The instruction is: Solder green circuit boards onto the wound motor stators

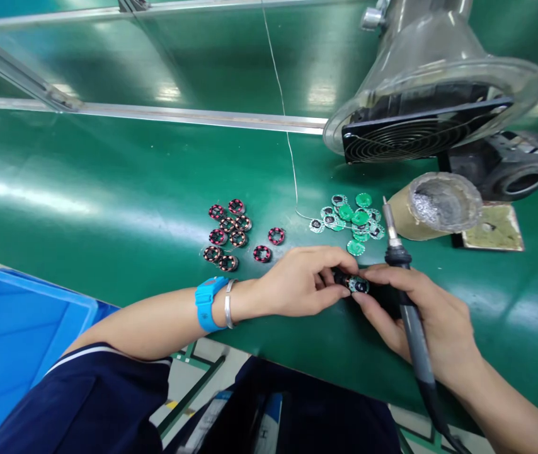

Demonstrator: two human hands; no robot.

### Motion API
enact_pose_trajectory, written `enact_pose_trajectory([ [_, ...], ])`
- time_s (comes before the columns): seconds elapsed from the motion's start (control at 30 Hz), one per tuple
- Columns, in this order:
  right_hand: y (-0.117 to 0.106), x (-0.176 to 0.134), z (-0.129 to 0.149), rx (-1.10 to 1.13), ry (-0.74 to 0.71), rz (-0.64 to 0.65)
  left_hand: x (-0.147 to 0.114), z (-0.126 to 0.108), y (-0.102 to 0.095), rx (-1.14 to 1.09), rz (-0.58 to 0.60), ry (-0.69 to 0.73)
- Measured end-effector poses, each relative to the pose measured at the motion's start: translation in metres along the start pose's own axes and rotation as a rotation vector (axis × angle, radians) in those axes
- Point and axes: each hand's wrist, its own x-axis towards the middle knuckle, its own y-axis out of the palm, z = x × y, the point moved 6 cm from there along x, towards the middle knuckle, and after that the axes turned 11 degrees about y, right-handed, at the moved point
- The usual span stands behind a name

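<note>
My left hand, with a blue wristband and a silver bangle at the wrist, pinches a small dark wound motor stator with a round circuit board on it. The fingertips of my right hand meet the same piece from the other side. A soldering iron also rests in my right hand, its tip pointing up and away from the piece. Just beyond my fingers lies a pile of round green circuit boards. Several copper-wound stators with red or orange parts lie left of it, two of them apart.
A thin solder wire hangs down to the boards. To the right stand a round tub with a grey crusted rim, a soldering iron stand and a sponge tray. A fume hood with a fan overhangs them. A blue bin is at left.
</note>
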Motion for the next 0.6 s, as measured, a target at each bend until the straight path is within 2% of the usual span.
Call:
enact_pose_trajectory([
  [0.1, 0.000, 0.001, 0.000, -0.010, 0.002, -0.007, -0.001, -0.006, 0.003, 0.138, 0.069, 0.164],
  [0.27, -0.003, 0.001, -0.001, -0.032, -0.030, 0.016, 0.003, -0.012, 0.009, 0.424, 0.108, 0.288],
  [0.37, -0.007, -0.002, -0.001, -0.055, -0.045, -0.006, 0.004, -0.014, 0.008, 0.462, 0.059, 0.343],
  [0.47, -0.007, -0.005, -0.001, -0.113, -0.074, -0.038, -0.002, -0.021, 0.004, 0.498, 0.010, 0.466],
  [0.6, -0.005, -0.008, 0.000, -0.170, -0.112, -0.051, -0.019, -0.030, 0.013, 0.557, 0.158, 0.587],
])
